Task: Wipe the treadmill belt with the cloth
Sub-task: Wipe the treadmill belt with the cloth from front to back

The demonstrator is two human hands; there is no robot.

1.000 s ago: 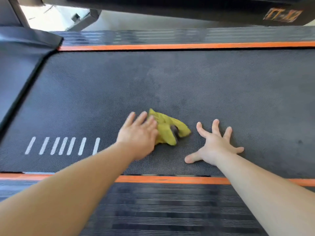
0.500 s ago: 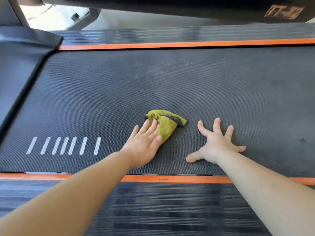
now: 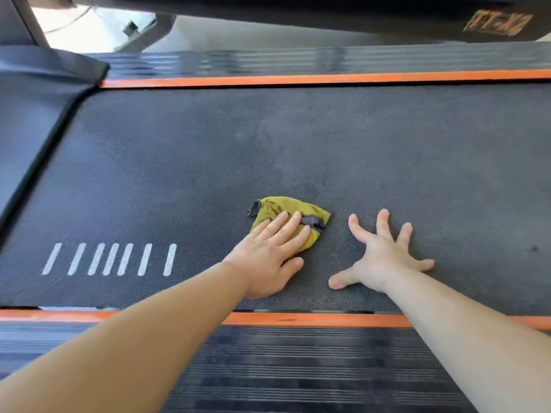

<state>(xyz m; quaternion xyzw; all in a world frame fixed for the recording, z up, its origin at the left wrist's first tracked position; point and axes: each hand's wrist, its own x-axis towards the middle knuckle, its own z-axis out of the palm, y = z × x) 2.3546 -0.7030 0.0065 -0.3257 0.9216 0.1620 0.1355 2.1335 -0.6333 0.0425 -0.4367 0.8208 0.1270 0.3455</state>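
A crumpled yellow-green cloth (image 3: 286, 207) with a grey edge lies on the dark textured treadmill belt (image 3: 298, 144), near its front side. My left hand (image 3: 269, 251) presses flat on the cloth with straight fingers, covering its near half. Just to the right, my right hand (image 3: 384, 254) rests flat on the bare belt with its fingers spread wide, a short gap away from the cloth.
Orange strips (image 3: 313, 319) run along both long sides of the belt, with ribbed black side rails (image 3: 298, 368) outside them. White dashes (image 3: 110, 259) mark the belt at the left. A black motor cover (image 3: 35, 93) sits at the far left, and a frame bar (image 3: 328, 13) crosses above.
My left hand has slid the cloth a little away from me and leftwards on the belt, and the cloth has changed shape under it. The right hand has stayed planted.
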